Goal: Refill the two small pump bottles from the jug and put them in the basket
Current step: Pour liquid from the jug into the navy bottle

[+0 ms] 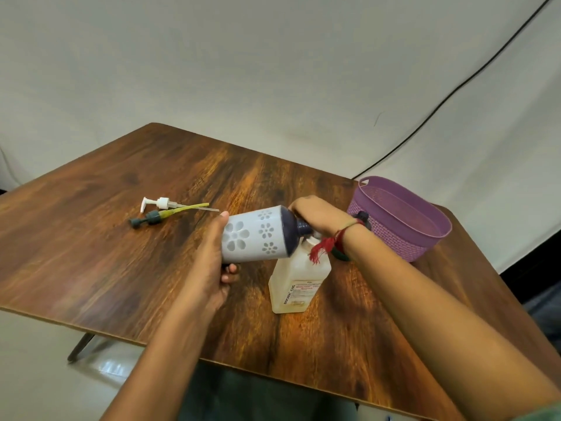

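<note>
Two forearms are stretched over the table, with a flowered jug held tipped between the hands.

The jug is gripped round its base by the left hand, and its dark neck is enclosed by the curled fingers of the right hand. It is laid nearly level, neck above the pale small bottle, seemingly for pouring. Counted: one jug, one purple basket at the right, and two pump heads, white and green, set aside while the bottles are open. A dark green shape behind the right wrist may be the second bottle.

One wooden table; two loose pumps, white pump and dark pump; one flowered bottle; one pale jug; one purple basket.
</note>
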